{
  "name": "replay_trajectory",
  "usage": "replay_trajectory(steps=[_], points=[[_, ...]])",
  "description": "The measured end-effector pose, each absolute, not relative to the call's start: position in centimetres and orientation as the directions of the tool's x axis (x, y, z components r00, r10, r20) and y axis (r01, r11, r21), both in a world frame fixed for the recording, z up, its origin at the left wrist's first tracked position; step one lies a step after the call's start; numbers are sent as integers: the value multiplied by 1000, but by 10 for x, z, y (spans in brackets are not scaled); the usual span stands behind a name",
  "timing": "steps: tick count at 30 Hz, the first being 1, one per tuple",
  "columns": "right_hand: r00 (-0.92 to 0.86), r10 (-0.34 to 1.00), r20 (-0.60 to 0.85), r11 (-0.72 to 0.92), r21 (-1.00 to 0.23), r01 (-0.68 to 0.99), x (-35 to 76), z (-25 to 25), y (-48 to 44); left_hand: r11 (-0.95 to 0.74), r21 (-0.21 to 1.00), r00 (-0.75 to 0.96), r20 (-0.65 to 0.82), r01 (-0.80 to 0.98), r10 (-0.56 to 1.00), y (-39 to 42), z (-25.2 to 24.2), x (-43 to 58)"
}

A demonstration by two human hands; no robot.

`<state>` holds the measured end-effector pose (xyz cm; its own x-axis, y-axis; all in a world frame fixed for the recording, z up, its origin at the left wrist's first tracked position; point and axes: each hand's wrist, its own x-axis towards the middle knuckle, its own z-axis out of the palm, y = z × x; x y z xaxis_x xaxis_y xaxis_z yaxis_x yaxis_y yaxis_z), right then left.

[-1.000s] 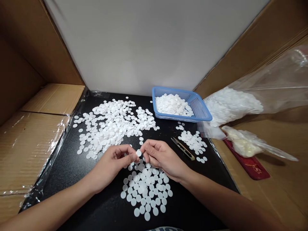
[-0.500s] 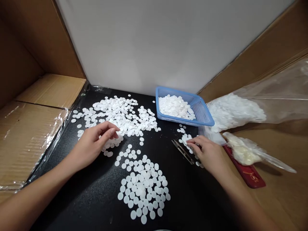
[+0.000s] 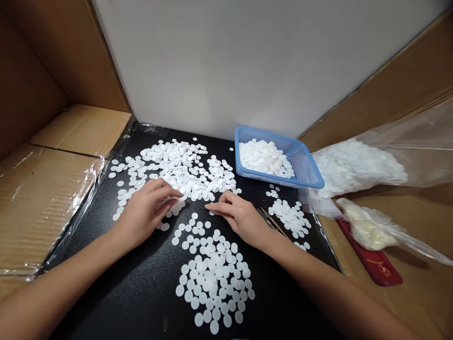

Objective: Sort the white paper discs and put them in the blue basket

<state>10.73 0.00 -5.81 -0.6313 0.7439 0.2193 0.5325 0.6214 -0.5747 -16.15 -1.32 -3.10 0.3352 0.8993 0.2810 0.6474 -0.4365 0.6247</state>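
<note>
Small white round discs are spread in a large pile (image 3: 177,163) at the back left of the black table. My left hand (image 3: 148,210) hovers over the front of this pile, thumb and forefinger closed with a white disc seeming to show between them. Facing it, my right hand (image 3: 240,217) has its fingers pinched together just above a loose disc; whatever they grip is too small to make out. Nearer me lies a looser spread of discs (image 3: 215,271), mostly one layer deep. Thread snips (image 3: 271,221) lie beside my right wrist, partly hidden by the forearm.
A blue plastic basket (image 3: 279,180) holding discs stands at the back against the white wall. A smaller disc cluster (image 3: 290,217) lies right of the snips. Further right are a clear bag of white pieces (image 3: 361,165), a small yellowish bag (image 3: 370,231) and a red case (image 3: 384,271).
My right hand has moved left from the small disc cluster by the snips to the middle of the table. My left hand's fingertips have shifted slightly right. The view has turned a little.
</note>
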Motion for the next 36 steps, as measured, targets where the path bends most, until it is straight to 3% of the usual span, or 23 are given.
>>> replay_trajectory(steps=[5,8,13,16,19,24,26,29,32,36], points=[[-643,735,216,644,-520,561,105,-55,0,-647,331,568,311,687,762,-21,-49,-141],[-591,780,203,584,-574,574,127,-41,-5,-664,247,610,264,706,747,-23,-53,-136],[-204,968,143,248,-456,855,202,-32,-10,-664,320,616,251,675,747,-24,-51,-134],[-147,966,213,215,-349,912,225,-36,-11,-684,354,645,240,638,725,-24,-51,-133],[-201,932,303,301,-332,894,207,-36,-11,-671,409,637,240,618,733,-24,-52,-131],[-468,839,279,541,-525,657,135,-39,-5,-489,598,422,262,635,868,-21,-46,-132],[-552,777,301,623,-492,608,115,-45,-1,-441,608,369,249,660,896,-20,-41,-136],[-631,711,311,702,-351,619,101,-55,2,-399,617,337,223,678,915,-19,-37,-141],[-656,678,332,734,-265,625,98,-61,1,-410,605,398,164,682,903,-19,-41,-144],[-650,664,369,747,-340,571,93,-63,-10,-497,514,484,171,699,858,-22,-52,-140]])
